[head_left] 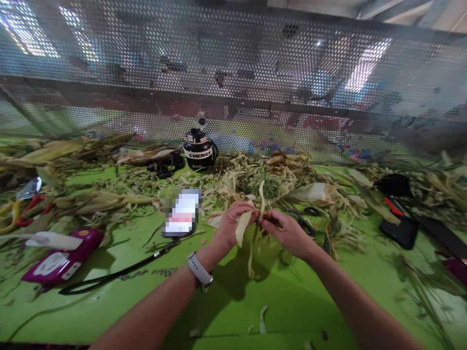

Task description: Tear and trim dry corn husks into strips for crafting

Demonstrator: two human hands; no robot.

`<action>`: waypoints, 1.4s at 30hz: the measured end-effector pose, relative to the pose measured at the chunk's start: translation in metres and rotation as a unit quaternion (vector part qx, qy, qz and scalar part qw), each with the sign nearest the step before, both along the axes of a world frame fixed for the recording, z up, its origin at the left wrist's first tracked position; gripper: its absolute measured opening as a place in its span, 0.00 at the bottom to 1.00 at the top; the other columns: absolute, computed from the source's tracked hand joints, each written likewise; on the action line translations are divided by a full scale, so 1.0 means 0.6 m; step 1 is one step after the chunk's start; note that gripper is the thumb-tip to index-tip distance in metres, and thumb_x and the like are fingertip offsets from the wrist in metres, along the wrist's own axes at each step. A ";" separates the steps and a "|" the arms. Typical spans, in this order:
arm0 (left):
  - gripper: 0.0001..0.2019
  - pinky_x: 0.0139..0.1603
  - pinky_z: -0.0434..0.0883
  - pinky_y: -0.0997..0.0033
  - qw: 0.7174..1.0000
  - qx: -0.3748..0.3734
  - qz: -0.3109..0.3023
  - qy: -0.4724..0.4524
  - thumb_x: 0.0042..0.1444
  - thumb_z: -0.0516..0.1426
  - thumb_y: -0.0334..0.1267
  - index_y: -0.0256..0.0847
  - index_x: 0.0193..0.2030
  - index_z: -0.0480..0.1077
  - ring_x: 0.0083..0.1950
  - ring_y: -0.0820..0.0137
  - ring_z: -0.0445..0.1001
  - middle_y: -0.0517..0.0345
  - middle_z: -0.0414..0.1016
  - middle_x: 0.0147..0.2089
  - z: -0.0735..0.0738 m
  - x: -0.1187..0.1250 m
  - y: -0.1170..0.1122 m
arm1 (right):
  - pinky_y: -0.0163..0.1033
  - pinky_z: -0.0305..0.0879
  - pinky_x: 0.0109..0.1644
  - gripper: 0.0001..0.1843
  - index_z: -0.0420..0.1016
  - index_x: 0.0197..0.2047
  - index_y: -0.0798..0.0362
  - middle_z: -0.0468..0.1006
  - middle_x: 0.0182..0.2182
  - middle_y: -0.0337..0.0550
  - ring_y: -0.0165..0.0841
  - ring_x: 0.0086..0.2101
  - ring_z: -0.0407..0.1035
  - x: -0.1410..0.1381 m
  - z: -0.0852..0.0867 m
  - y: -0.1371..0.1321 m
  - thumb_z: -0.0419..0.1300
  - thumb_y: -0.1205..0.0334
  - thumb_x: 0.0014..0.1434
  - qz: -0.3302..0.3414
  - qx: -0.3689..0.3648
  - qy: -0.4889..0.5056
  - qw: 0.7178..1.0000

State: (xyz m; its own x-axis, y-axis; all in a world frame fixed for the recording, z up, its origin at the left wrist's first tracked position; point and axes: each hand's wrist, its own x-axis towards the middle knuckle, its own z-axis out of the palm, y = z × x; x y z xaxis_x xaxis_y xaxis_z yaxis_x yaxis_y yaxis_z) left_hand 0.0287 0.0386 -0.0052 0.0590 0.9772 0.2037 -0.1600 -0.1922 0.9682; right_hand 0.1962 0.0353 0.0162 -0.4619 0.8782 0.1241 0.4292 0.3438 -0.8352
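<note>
My left hand [231, 224], with a pale watch band [199, 269] on its wrist, is closed in a pinch on pale yellow-green corn husk strips [243, 229]. Fingers of my right hand [286, 232] pinch the same small bundle from the other side, and the fingertips of both hands nearly meet. One strip end sticks up above the fingers; others curl down over the green table [292, 301]. What lies exactly between the fingertips is too small to make out. A loose husk scrap [263, 319] lies below the hands.
Dried husks and shreds [251, 175] spread behind the hands. A black "ENERGY" jar [198, 150] stands at the back, before a perforated metal screen [233, 68]. Left are a strapped phone [182, 214], a magenta glue-gun-like device [63, 257] and red-handled scissors [34, 209]. Dark phone-like objects [399, 232] lie right.
</note>
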 end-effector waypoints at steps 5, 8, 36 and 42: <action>0.06 0.49 0.61 0.65 0.991 0.048 0.100 0.078 0.38 0.66 0.34 0.47 0.27 0.79 0.44 0.63 0.65 0.55 0.68 0.37 -0.002 -0.003 -0.002 | 0.32 0.58 0.29 0.09 0.68 0.35 0.55 0.67 0.26 0.37 0.27 0.27 0.60 -0.006 -0.010 -0.003 0.51 0.59 0.60 0.000 -0.045 0.013 0.999; 0.07 0.43 0.62 0.68 0.989 0.074 0.085 0.098 0.44 0.64 0.35 0.49 0.32 0.79 0.40 0.65 0.65 0.56 0.68 0.34 0.006 0.001 -0.015 | 0.32 0.56 0.28 0.08 0.68 0.34 0.55 0.65 0.24 0.36 0.27 0.25 0.58 -0.005 -0.015 0.001 0.51 0.60 0.59 -0.026 -0.022 0.007 0.999; 0.06 0.38 0.65 0.67 0.768 0.319 -0.093 0.547 0.59 0.51 0.33 0.35 0.38 0.69 0.38 0.66 0.68 0.52 0.71 0.35 0.034 -0.031 -0.013 | 0.31 0.46 0.27 0.06 0.65 0.26 0.55 0.63 0.20 0.35 0.25 0.22 0.55 0.016 0.028 -0.002 0.51 0.69 0.54 0.050 0.077 -0.197 0.976; 0.06 0.40 0.64 0.61 0.660 0.347 0.022 0.665 0.58 0.50 0.31 0.38 0.34 0.68 0.41 0.61 0.67 0.51 0.70 0.38 0.044 -0.016 -0.040 | 0.34 0.41 0.27 0.07 0.64 0.26 0.54 0.61 0.19 0.37 0.27 0.22 0.51 0.002 0.022 -0.013 0.51 0.66 0.55 -0.012 0.160 -0.277 0.947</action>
